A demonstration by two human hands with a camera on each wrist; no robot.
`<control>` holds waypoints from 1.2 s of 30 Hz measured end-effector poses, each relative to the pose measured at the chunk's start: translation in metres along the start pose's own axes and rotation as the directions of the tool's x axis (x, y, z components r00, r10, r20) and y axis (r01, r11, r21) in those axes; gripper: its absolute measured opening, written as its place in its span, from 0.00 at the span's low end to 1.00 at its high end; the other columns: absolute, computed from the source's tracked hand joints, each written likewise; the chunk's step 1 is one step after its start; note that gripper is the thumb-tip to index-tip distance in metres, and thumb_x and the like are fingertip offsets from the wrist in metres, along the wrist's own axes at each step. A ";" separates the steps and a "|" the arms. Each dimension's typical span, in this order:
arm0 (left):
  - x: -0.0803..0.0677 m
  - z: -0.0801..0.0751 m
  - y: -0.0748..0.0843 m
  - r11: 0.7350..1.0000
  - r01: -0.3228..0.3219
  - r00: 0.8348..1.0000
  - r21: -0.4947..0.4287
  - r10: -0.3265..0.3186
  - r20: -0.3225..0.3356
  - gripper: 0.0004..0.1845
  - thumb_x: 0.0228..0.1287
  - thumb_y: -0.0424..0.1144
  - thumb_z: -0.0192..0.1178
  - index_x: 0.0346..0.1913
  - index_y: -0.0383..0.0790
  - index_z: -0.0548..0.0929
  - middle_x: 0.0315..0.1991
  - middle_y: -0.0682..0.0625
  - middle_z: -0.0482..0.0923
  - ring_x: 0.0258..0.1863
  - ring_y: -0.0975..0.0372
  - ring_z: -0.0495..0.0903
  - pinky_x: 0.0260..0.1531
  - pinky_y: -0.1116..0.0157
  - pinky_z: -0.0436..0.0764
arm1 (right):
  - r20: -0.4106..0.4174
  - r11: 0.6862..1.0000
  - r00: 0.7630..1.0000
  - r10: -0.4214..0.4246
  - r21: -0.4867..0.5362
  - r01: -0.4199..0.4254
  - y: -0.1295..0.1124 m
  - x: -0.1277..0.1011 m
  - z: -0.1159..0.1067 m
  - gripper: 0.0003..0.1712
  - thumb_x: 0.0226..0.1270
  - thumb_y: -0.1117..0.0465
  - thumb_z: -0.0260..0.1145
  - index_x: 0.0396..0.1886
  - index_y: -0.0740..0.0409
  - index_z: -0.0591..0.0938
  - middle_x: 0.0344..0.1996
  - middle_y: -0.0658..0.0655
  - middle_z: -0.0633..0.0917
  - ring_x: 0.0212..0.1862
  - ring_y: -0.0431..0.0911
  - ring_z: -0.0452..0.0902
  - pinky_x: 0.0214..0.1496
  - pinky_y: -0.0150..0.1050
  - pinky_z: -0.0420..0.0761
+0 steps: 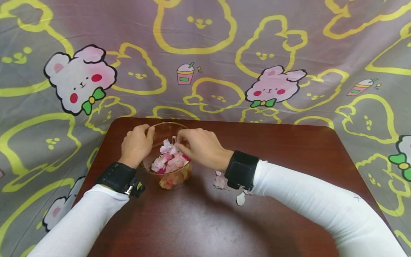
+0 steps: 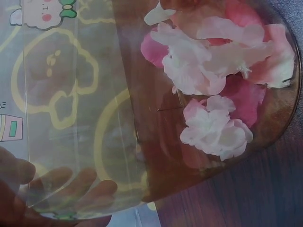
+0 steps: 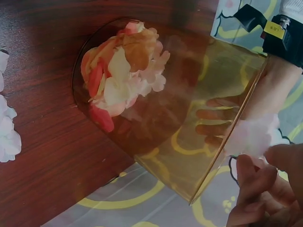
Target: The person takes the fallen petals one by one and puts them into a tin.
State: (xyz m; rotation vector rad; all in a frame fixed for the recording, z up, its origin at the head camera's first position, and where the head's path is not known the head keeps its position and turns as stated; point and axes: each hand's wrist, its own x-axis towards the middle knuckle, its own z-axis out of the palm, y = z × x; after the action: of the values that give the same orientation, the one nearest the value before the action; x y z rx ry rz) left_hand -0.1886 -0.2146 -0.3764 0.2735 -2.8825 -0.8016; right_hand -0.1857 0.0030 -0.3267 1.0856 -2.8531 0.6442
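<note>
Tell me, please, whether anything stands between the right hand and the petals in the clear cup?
Nothing visible does. The right hand reaches through the open mouth of the clear cup, fingertips at the pink petals. The left hand grips the rim, off to one side.

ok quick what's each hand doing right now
left hand: grips the rim of the clear cup.
right hand: over the cup mouth, fingertips pinching a pale petal.

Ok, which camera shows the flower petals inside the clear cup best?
The left wrist view: the pink and white petals fill the frame, sharp through the clear cup. The right wrist view shows them small and tinted orange through the wall. The head view shows only the top of the pile, partly covered by the right hand.
</note>
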 end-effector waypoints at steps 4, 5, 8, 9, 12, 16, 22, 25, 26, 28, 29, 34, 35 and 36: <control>-0.001 -0.001 -0.001 1.000 -0.008 1.000 -0.006 0.008 0.003 0.22 0.81 0.49 0.43 0.51 0.35 0.82 0.39 0.36 0.83 0.41 0.39 0.84 0.35 0.43 0.76 | 0.030 1.000 0.999 0.021 -0.003 -0.020 0.001 0.002 0.000 0.09 0.71 0.49 0.67 0.42 0.48 0.85 0.28 0.45 0.83 0.31 0.38 0.77 0.28 0.34 0.71; -0.001 -0.001 -0.002 1.000 -0.010 1.000 -0.005 0.010 -0.001 0.22 0.81 0.49 0.43 0.50 0.35 0.82 0.38 0.36 0.83 0.40 0.40 0.83 0.35 0.43 0.75 | 0.033 1.000 0.999 0.023 -0.001 -0.023 0.001 0.003 0.000 0.10 0.70 0.49 0.67 0.43 0.48 0.85 0.28 0.45 0.84 0.31 0.38 0.77 0.28 0.34 0.71; 0.000 -0.001 -0.002 1.000 -0.014 1.000 -0.003 0.014 -0.007 0.21 0.81 0.49 0.43 0.46 0.36 0.82 0.36 0.37 0.82 0.38 0.40 0.83 0.34 0.44 0.75 | 0.034 1.000 0.999 0.027 0.012 -0.027 0.004 0.003 -0.001 0.10 0.70 0.49 0.67 0.44 0.48 0.85 0.30 0.45 0.84 0.31 0.39 0.76 0.27 0.33 0.71; 0.000 -0.001 -0.002 1.000 -0.015 1.000 -0.003 0.015 -0.007 0.21 0.81 0.49 0.43 0.45 0.37 0.82 0.36 0.37 0.82 0.38 0.40 0.83 0.33 0.44 0.75 | 0.032 0.999 0.999 0.028 0.017 -0.029 0.005 0.003 -0.001 0.10 0.71 0.49 0.67 0.44 0.48 0.85 0.30 0.45 0.84 0.30 0.39 0.76 0.27 0.33 0.70; 0.000 -0.001 -0.001 1.000 -0.016 1.000 -0.003 0.016 -0.009 0.21 0.81 0.49 0.43 0.43 0.37 0.82 0.36 0.38 0.82 0.38 0.40 0.83 0.33 0.44 0.74 | 0.020 0.999 0.999 0.031 0.027 -0.031 0.007 0.004 -0.004 0.10 0.71 0.49 0.67 0.44 0.47 0.85 0.30 0.45 0.84 0.29 0.40 0.76 0.27 0.34 0.70; 0.000 -0.001 -0.001 1.000 -0.013 1.000 -0.005 0.013 -0.004 0.21 0.81 0.49 0.43 0.43 0.37 0.82 0.33 0.39 0.80 0.35 0.43 0.81 0.32 0.48 0.73 | 0.011 0.999 0.999 0.036 0.039 -0.037 0.008 0.005 -0.008 0.10 0.71 0.49 0.67 0.44 0.48 0.85 0.28 0.46 0.83 0.29 0.40 0.76 0.27 0.35 0.70; 0.000 -0.002 0.000 1.000 -0.010 1.000 -0.004 0.010 -0.004 0.21 0.81 0.49 0.43 0.43 0.36 0.82 0.31 0.40 0.79 0.33 0.46 0.79 0.30 0.50 0.71 | -0.031 0.996 0.997 0.067 0.053 -0.066 0.011 0.007 -0.015 0.11 0.72 0.49 0.66 0.46 0.48 0.85 0.34 0.47 0.87 0.31 0.40 0.77 0.28 0.35 0.70; 0.000 -0.002 0.000 1.000 -0.008 1.000 -0.004 0.008 0.000 0.21 0.81 0.49 0.43 0.42 0.37 0.81 0.30 0.41 0.78 0.32 0.47 0.78 0.30 0.52 0.71 | -0.069 0.992 0.993 0.100 0.084 -0.094 0.016 0.009 -0.019 0.11 0.72 0.50 0.65 0.46 0.49 0.85 0.38 0.48 0.88 0.32 0.41 0.76 0.28 0.36 0.70; -0.001 -0.002 0.000 1.000 -0.006 1.000 -0.004 0.006 0.000 0.21 0.81 0.49 0.43 0.43 0.37 0.81 0.30 0.41 0.78 0.32 0.47 0.78 0.30 0.52 0.71 | -0.080 0.990 0.990 0.113 0.097 -0.105 0.018 0.010 -0.020 0.11 0.72 0.50 0.65 0.47 0.49 0.85 0.40 0.49 0.88 0.31 0.43 0.76 0.28 0.36 0.70; -0.001 -0.002 0.000 1.000 -0.005 1.000 -0.003 0.005 0.002 0.21 0.81 0.48 0.43 0.43 0.37 0.81 0.30 0.41 0.78 0.31 0.47 0.78 0.30 0.52 0.71 | -0.101 0.985 0.986 0.135 0.118 -0.123 0.023 0.011 -0.022 0.11 0.72 0.50 0.65 0.47 0.49 0.85 0.43 0.49 0.88 0.32 0.44 0.77 0.29 0.38 0.71; -0.001 -0.002 0.000 1.000 -0.004 1.000 -0.003 0.004 0.002 0.21 0.81 0.48 0.43 0.43 0.37 0.81 0.31 0.40 0.78 0.32 0.46 0.78 0.30 0.51 0.71 | -0.108 0.984 0.984 0.145 0.122 -0.131 0.025 0.012 -0.022 0.11 0.72 0.50 0.65 0.47 0.49 0.85 0.44 0.49 0.88 0.34 0.44 0.79 0.31 0.39 0.72; 0.000 -0.001 -0.001 1.000 -0.005 1.000 -0.006 0.005 0.003 0.21 0.81 0.48 0.43 0.46 0.36 0.81 0.33 0.38 0.80 0.34 0.44 0.80 0.32 0.48 0.73 | -0.099 0.976 0.976 0.192 0.124 -0.180 0.044 0.013 -0.019 0.11 0.72 0.50 0.66 0.46 0.50 0.85 0.45 0.50 0.89 0.38 0.45 0.81 0.34 0.40 0.75; 0.000 -0.002 -0.001 1.000 -0.007 1.000 -0.007 0.007 0.001 0.21 0.81 0.48 0.43 0.46 0.36 0.81 0.33 0.39 0.79 0.34 0.44 0.80 0.31 0.48 0.73 | -0.088 0.974 0.975 0.203 0.124 -0.191 0.048 0.013 -0.018 0.11 0.71 0.50 0.66 0.46 0.50 0.85 0.44 0.50 0.89 0.37 0.45 0.80 0.33 0.40 0.74; 0.000 -0.001 -0.001 1.000 -0.009 1.000 -0.009 0.009 -0.001 0.21 0.81 0.48 0.43 0.46 0.36 0.81 0.32 0.39 0.79 0.33 0.45 0.79 0.31 0.49 0.72 | -0.072 0.970 0.974 0.214 0.129 -0.204 0.052 0.012 -0.017 0.11 0.71 0.50 0.66 0.46 0.50 0.85 0.43 0.50 0.88 0.35 0.45 0.79 0.31 0.40 0.73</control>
State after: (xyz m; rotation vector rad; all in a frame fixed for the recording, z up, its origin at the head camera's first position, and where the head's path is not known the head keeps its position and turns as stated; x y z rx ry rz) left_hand -0.1879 -0.2158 -0.3756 0.2600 -2.8764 -0.8122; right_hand -0.2306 0.0368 -0.3284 0.7522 -2.9106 0.8629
